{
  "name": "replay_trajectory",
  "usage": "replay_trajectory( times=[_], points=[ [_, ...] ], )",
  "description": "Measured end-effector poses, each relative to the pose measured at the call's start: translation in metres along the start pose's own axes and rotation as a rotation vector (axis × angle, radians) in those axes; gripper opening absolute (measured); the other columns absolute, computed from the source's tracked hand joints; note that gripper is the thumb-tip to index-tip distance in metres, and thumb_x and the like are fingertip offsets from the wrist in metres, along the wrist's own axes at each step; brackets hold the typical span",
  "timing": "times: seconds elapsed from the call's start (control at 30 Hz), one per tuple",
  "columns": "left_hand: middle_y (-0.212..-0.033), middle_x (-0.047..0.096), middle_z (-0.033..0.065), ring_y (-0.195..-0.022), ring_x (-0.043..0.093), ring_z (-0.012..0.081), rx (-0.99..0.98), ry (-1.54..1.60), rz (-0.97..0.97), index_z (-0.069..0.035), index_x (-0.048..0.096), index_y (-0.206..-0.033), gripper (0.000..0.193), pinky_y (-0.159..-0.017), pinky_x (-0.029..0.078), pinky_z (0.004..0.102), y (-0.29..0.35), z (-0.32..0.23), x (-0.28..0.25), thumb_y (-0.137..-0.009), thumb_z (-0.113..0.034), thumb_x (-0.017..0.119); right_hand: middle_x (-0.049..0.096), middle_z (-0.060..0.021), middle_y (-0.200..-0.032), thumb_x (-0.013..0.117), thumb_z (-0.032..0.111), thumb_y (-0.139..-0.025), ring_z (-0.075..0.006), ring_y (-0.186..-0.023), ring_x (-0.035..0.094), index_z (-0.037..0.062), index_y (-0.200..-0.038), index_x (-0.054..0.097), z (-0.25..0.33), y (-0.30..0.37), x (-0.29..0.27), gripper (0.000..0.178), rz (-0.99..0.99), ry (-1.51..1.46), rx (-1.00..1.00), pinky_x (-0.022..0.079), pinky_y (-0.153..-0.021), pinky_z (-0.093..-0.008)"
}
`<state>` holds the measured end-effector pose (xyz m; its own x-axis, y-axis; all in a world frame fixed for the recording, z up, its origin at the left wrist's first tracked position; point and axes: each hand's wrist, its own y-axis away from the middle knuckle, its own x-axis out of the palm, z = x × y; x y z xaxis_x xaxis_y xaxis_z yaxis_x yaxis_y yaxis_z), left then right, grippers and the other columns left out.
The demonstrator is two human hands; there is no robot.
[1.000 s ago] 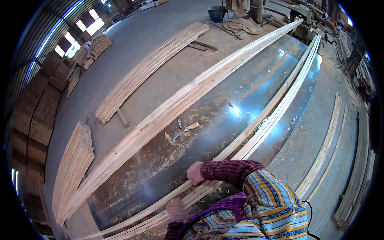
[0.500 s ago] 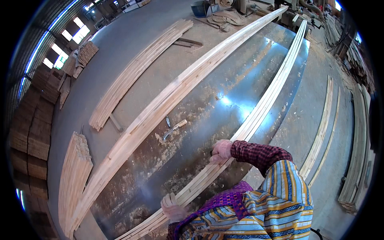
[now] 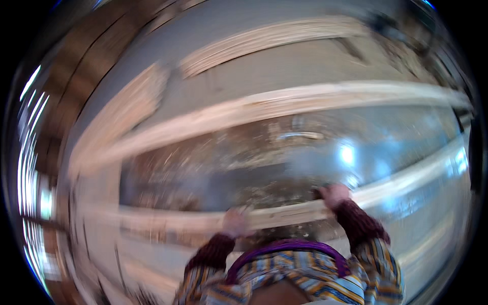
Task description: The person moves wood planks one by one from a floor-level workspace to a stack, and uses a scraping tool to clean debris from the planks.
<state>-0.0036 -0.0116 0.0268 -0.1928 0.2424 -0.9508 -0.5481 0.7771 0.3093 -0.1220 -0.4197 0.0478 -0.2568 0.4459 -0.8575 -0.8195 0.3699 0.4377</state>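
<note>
Several long pale wooden strips [image 3: 284, 214] lie side by side along the near side of a dark, shiny metal-topped table [image 3: 264, 184]. My left hand [image 3: 235, 222] grips the strips left of my body; motion smears its fingers. Farther right, my right hand [image 3: 335, 195] is closed on the same strips at their far edge. A small dark thing shows at its fingertips, too blurred to name. Beyond the hands, a curved tool with a light wooden handle [image 3: 305, 135] rests on the table among wood shavings.
A long stack of pale boards [image 3: 284, 101] runs along the table's far side. Behind it, more board bundles [image 3: 269, 40] lie near the floor, another [image 3: 124, 114] at the left. Tall brown wood stacks [image 3: 89, 66] stand at the far left.
My view has swung left and is now blurred, so the strips run nearly level across it. Both hands stay on the strips, and my left forearm now shows.
</note>
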Motion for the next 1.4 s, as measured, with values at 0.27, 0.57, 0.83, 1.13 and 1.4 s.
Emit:
replay_trajectory(
  times=[0.27, 0.57, 0.83, 1.13, 1.4],
  points=[
    [-0.133, 0.057, 0.0153, -0.123, 0.055, 0.0307, -0.027, 0.071, 0.191, -0.004, 0.042, -0.146, 0.102, -0.106, 0.041, 0.0424, 0.003, 0.003, -0.05, -0.07, -0.064, 0.076, 0.069, -0.0242, -0.101, 0.045, 0.045, -0.1, -0.0435, -0.098, 0.064, 0.0078, -0.098, 0.075, -0.009, 0.007, 0.032, 0.048, -0.164, 0.09, -0.043, 0.05, -0.089, -0.0513],
    [-0.129, 0.058, 0.0159, -0.12, 0.057, 0.03, -0.074, 0.073, 0.177, -0.004, 0.045, -0.142, 0.099, -0.101, 0.044, 0.0418, 0.015, -0.011, -0.048, -0.069, -0.064, 0.075, 0.072, -0.0238, -0.093, 0.048, 0.046, -0.1, -0.0421, -0.092, 0.068, 0.0026, -0.096, 0.077, -0.018, -0.001, 0.045, 0.052, -0.295, 0.132, 0.008, 0.052, -0.084, -0.0497],
    [-0.127, 0.058, 0.0113, -0.122, 0.054, 0.027, -0.074, 0.096, 0.129, -0.005, 0.045, -0.142, 0.097, -0.101, 0.043, 0.0417, 0.008, -0.01, -0.012, -0.069, -0.061, 0.077, 0.072, -0.0243, -0.097, 0.046, 0.048, -0.1, -0.0415, -0.098, 0.068, 0.0028, -0.098, 0.076, -0.024, -0.004, 0.049, 0.055, -0.156, 0.066, 0.049, 0.052, -0.09, -0.0481],
    [-0.125, 0.061, 0.0136, -0.119, 0.058, 0.0284, -0.068, 0.166, 0.012, -0.005, 0.049, -0.14, 0.09, -0.102, 0.044, 0.0406, 0.021, -0.005, -0.033, -0.07, -0.053, 0.08, 0.071, -0.0238, -0.101, 0.049, 0.051, -0.099, -0.0417, -0.1, 0.066, 0.0041, -0.097, 0.077, -0.018, -0.001, 0.052, 0.054, -0.249, 0.125, 0.108, 0.051, -0.09, -0.0493],
    [-0.135, 0.059, 0.014, -0.127, 0.054, 0.03, -0.054, 0.074, 0.027, -0.007, 0.042, -0.148, 0.096, -0.107, 0.041, 0.0438, 0.011, -0.019, -0.055, -0.076, -0.059, 0.076, 0.072, -0.0226, -0.1, 0.049, 0.049, -0.094, -0.0385, -0.098, 0.069, 0.0043, -0.093, 0.077, 0.002, 0.021, 0.015, 0.052, -0.109, 0.128, 0.042, 0.052, -0.092, -0.0485]
  ],
)
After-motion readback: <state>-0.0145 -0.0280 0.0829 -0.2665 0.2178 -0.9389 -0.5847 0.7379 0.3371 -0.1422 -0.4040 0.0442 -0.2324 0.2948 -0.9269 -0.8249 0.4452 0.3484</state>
